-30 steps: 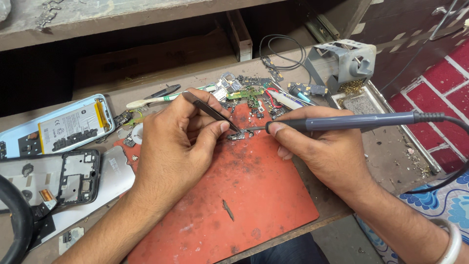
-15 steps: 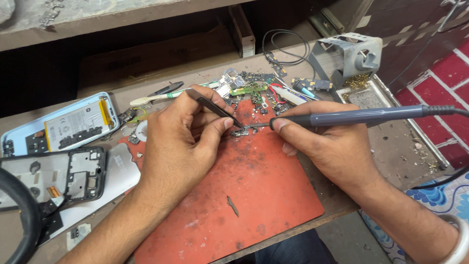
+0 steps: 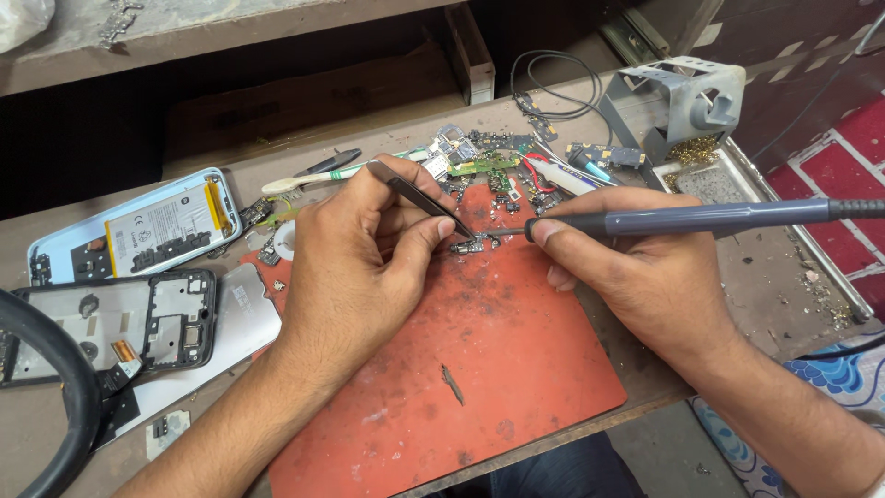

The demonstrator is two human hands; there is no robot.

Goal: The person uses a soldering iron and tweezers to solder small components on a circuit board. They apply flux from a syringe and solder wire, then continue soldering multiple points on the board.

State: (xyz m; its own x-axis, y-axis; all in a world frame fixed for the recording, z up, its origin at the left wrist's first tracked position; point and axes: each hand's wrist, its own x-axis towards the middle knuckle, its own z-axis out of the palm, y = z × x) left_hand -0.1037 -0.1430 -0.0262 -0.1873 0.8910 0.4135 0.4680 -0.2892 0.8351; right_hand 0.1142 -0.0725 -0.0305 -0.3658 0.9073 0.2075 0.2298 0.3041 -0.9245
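My left hand pinches slim dark metal tweezers on a small circuit part; my right hand, at 3 o'clock, grips a grey soldering iron.

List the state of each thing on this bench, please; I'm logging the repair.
left hand: pinching tweezers
tweezers: tips on the small board
small board: flat on the mat
right hand: gripping soldering iron
soldering iron: tip at the board
open phone: back off, battery showing
red mat: stained
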